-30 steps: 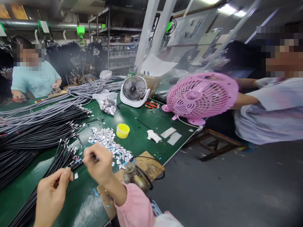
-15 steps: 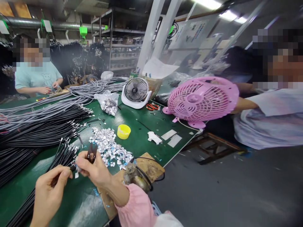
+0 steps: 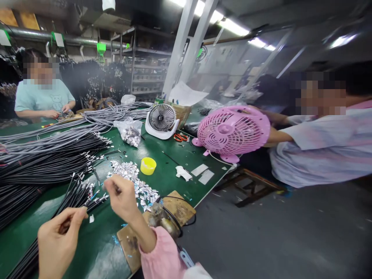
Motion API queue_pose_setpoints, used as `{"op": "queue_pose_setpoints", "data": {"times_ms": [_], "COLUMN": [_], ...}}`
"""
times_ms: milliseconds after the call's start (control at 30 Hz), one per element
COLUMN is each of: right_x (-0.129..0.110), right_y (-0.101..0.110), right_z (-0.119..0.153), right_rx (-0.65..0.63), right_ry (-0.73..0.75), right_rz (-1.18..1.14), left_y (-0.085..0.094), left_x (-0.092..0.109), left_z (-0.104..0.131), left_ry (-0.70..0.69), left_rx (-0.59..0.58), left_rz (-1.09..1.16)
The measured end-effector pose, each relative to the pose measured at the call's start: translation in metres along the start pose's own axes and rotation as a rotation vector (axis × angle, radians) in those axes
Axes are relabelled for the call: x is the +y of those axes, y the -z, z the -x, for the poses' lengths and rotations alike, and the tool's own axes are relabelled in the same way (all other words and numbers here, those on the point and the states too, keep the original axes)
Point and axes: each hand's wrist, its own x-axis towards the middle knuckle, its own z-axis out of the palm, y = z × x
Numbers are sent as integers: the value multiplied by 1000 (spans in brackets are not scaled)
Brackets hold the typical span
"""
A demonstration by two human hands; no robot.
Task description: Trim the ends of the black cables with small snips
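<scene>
My left hand is closed in a pinch at the lower left. A black cable is between its thumb and fingers, its end mostly hidden by them. My right hand is raised to the right of it, fingers curled shut; a dark bit shows inside, too hidden to name. Below and between the hands, a small white piece lies on the green table. Behind them are a bundle of black cables with stripped ends and a heap of silvery foil pieces.
A yellow ring-shaped container, bag of small parts, white fan, orange-handled scissors and pink fan stand beyond. A stained board lies near my right forearm. Co-workers sit at far left and right.
My right hand has moved up and away from my left hand, leaving a gap between them. The dark riveted tool that stuck up from it no longer shows clearly. The view has shifted slightly.
</scene>
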Motion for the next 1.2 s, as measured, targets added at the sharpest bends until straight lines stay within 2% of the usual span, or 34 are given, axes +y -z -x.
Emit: {"op": "queue_pose_setpoints", "data": {"times_ms": [100, 233, 400, 467, 533, 633, 733, 800, 867, 967, 1033, 1133, 1167, 1200], "right_x": [-11, -16, -3, -1, -4, -11, -12, -8, -4, -2, -1, 1, 1, 0], "right_y": [-7, -11, -20, -23, -23, -18, -15, -16, -18, -18, -13, -3, -1, 0], "right_z": [1, 5, 16, 18, 18, 13, 13, 17, 22, 21, 14, 3, 1, -1], "right_rx": [-217, -260, -365, -387, -404, -347, -280, -271, -246, -179, -42, 294, 333, 280], "right_ry": [-96, -307, -675, -766, -784, -622, -275, -90, -14, 19, -28, -304, -390, -435], "right_rz": [-153, -299, -681, -764, -765, -604, -404, -302, -203, -133, -126, -127, -147, -177], "left_y": [-3, -1, 4, 4, 4, 5, 6, 5, 3, 0, 0, 0, 0, 0], "left_x": [1, -7, -19, -19, -17, -12, -8, -8, -10, -9, -7, -4, -2, -1], "left_z": [3, -2, -13, -14, -14, -12, -10, -10, -10, -7, -5, -2, -2, -2], "left_ry": [11, -58, -99, -92, -96, -103, -75, -79, -94, -65, -29, -44, -55, -56], "left_rx": [28, -32, -126, -148, -151, -117, -84, -115, -164, -171, -146, -126, -118, -108], "left_rz": [39, 9, -16, -3, -4, -38, -80, -105, -121, -128, -121, -93, -85, -76]}}
